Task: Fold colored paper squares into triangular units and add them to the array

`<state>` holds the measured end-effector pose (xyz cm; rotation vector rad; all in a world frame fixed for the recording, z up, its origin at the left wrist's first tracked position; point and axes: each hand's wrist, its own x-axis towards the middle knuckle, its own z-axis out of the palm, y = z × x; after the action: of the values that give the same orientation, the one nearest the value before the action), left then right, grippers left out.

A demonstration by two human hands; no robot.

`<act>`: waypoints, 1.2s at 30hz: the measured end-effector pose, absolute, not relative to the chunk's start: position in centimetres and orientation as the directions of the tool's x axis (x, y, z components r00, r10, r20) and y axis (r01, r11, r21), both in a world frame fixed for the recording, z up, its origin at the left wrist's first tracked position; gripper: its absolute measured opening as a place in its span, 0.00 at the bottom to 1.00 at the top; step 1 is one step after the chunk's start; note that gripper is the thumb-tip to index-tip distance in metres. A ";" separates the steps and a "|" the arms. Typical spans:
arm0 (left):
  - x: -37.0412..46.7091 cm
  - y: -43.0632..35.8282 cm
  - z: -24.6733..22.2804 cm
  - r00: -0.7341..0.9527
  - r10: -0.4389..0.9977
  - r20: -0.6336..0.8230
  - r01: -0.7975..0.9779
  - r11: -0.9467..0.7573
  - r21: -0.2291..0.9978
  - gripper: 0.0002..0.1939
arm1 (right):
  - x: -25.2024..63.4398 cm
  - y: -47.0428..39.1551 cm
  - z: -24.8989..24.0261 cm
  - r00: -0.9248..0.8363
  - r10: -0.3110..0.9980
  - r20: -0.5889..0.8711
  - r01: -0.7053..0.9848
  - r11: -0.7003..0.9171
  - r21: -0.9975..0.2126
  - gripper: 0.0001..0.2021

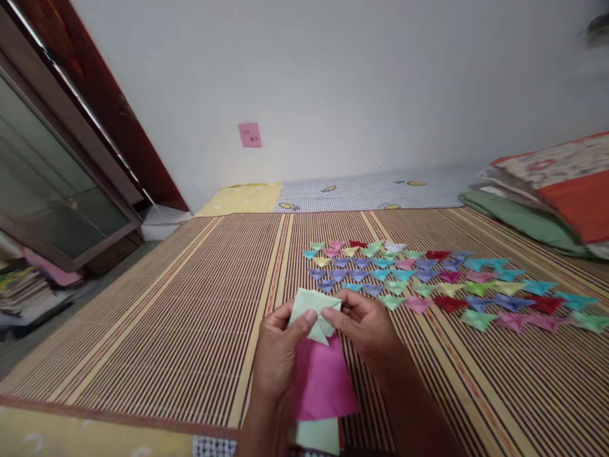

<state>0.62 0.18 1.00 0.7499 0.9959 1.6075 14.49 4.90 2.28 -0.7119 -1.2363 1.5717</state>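
Note:
A pale green sheet of folding paper [309,303], partly folded with creased flaps, is held up between both hands. My left hand [280,343] grips its left side, thumb on the front face and fingers behind. At its right side my right hand [368,327] pinches it, the thumb pressing a flap near the middle. Below the hands lies a bright pink paper sheet [326,384], and under that shows another pale green sheet [318,435]. Rows of small folded paper pieces [450,303] in many colours spread to the right on the striped mat.
The striped mat [190,317] covers the bed-like surface. Folded bedding [537,222] is stacked at the far right. A patterned cloth [361,193] runs along the wall, which bears a pink note [250,135]. A glass-paned cabinet or door [61,171] stands at the left.

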 end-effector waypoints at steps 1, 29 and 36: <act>0.8 0.2 1.1 -0.254 0.967 -0.028 -0.453 -0.093 0.886 0.11 | 14.5 4.9 2.3 -0.353 0.928 0.118 -0.330 -0.006 -0.944 0.10; 0.0 0.6 1.1 -0.317 0.946 0.063 -0.346 -0.177 0.921 0.09 | 14.5 5.8 0.8 -0.319 0.898 0.302 -0.130 0.274 -0.953 0.11; -0.7 0.2 1.5 -0.388 0.917 0.089 -0.080 -0.130 0.988 0.09 | 15.2 5.1 2.5 -0.356 0.839 0.411 0.123 0.478 -0.870 0.10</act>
<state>-0.70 0.24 1.49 0.9996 1.3542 1.6287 15.22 5.11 2.46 -0.8156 -1.7857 0.9572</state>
